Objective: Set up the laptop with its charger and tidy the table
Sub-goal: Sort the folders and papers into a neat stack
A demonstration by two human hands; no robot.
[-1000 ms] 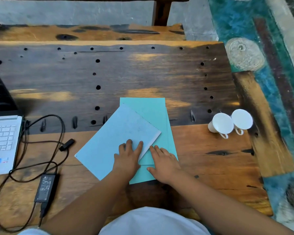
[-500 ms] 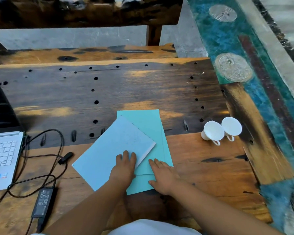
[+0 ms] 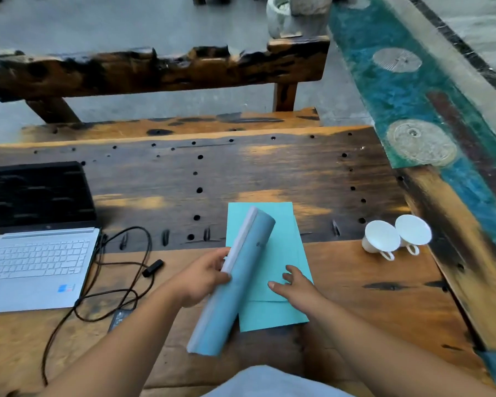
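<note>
My left hand grips a pale blue sheet, lifted off the table and bent into a curve. My right hand rests flat with spread fingers on the teal sheets that lie stacked on the wooden table. An open white laptop sits at the left. Its black charger cable loops beside it, with the plug end loose on the table. The power brick is partly hidden behind my left forearm.
Two white cups lie on their sides at the right. The table's right edge borders a teal painted strip. A rough wooden bench back stands beyond the far edge.
My left hand has lifted the pale blue sheet off the pile and curled it. The right hand stays on the teal sheets. The view has tilted up, showing more of the laptop.
</note>
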